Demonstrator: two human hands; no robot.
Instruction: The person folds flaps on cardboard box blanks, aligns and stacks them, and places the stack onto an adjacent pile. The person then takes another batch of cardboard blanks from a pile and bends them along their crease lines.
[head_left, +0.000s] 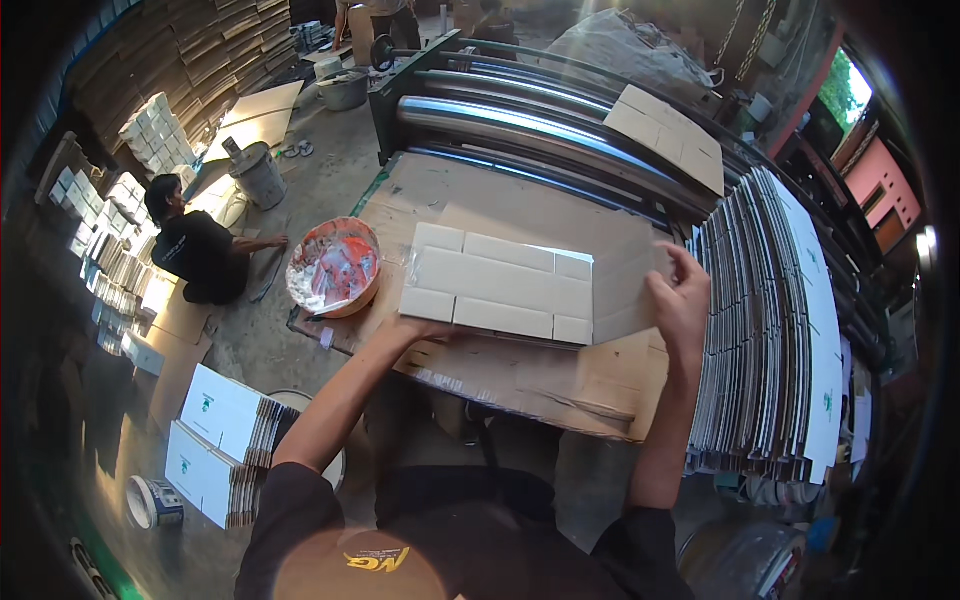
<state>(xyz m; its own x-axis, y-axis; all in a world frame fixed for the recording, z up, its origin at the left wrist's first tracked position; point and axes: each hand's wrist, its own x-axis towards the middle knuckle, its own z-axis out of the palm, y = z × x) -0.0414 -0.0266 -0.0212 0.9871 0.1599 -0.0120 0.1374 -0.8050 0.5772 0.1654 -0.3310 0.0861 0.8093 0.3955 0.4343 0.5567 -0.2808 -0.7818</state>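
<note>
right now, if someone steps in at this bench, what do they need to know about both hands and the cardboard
Left hand: at the near left corner of the flat carton blank, mostly tucked under its edge.
Right hand: fingers grip the blank's right flap, which is folded up.
The blank lies on the cardboard-covered bench. Basin of white paste sits at the bench's left end. Stack of flat blanks on edge stands to the right.
Done: right flap lifted. Left: the other flaps lie flat; whether paste is on the blank cannot be told.

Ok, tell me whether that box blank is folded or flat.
Partly folded: the blank lies flat on the table, but the right hand lifts its right panel.
</note>
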